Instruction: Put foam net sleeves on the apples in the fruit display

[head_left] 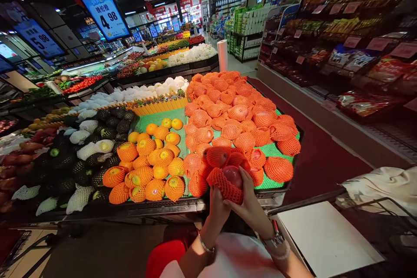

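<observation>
Both my hands are together in front of me, just above the near edge of the fruit stand. A shiny dark red apple (233, 177) sits between them, partly wrapped in a red foam net sleeve (224, 186) with its upper side bare. My left hand (218, 206) grips the sleeve from below on the left. On the right, my right hand (249, 204) has its fingers up along the apple and its thumb across the sleeve. Right behind them lies a heap of fruit in red foam nets (231, 130).
Left of the heap are oranges (153, 173) in orange nets, then avocados (107, 134), some in white nets. A white board (329, 239) and a cloth bag (384, 189) lie to my right. Snack shelves (358, 52) line the far right. Price screens (99, 2) hang at upper left.
</observation>
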The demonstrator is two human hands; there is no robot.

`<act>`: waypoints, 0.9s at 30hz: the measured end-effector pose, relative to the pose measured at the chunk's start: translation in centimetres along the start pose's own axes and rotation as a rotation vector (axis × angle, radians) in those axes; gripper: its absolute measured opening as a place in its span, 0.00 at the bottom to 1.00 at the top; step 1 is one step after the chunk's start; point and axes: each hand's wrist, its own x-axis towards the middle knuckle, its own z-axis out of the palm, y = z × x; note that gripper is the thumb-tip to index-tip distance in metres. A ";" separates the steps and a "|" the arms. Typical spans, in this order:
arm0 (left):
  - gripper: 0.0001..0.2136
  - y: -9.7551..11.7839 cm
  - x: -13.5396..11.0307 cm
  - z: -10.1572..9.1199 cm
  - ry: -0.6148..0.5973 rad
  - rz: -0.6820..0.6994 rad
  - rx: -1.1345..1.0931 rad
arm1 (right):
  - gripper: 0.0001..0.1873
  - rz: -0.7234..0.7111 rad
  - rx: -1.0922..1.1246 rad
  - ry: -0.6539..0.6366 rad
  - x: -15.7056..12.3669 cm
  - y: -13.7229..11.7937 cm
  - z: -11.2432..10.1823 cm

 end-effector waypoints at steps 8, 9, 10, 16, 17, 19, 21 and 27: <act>0.20 0.4 0.6 0.4 0.057 -0.082 0.089 | 0.32 0.015 -0.047 -0.025 0.5 0.5 -0.9; 0.20 0.5 0.6 0.4 0.056 -0.070 0.104 | 0.32 0.019 -0.050 -0.023 0.6 0.8 -1.0; 0.20 0.7 0.7 0.4 0.057 -0.057 0.120 | 0.32 0.023 -0.057 -0.016 0.6 1.0 -1.0; 0.17 1.6 1.0 0.0 0.021 0.005 0.208 | 0.33 0.078 -0.051 -0.031 0.4 1.7 -0.7; 0.16 1.7 1.1 -0.1 -0.001 0.006 0.213 | 0.36 0.072 -0.030 -0.033 0.4 1.5 -0.6; 0.15 2.0 1.0 -0.2 -0.038 0.003 0.219 | 0.43 0.063 0.005 -0.006 0.5 1.2 -0.5; 0.16 2.3 0.9 -0.2 -0.066 0.013 0.232 | 0.42 0.078 0.031 0.035 0.6 0.9 -0.5; 0.14 4.0 1.0 -1.7 -0.244 0.133 0.411 | 0.25 0.134 0.179 0.121 0.5 1.6 -1.0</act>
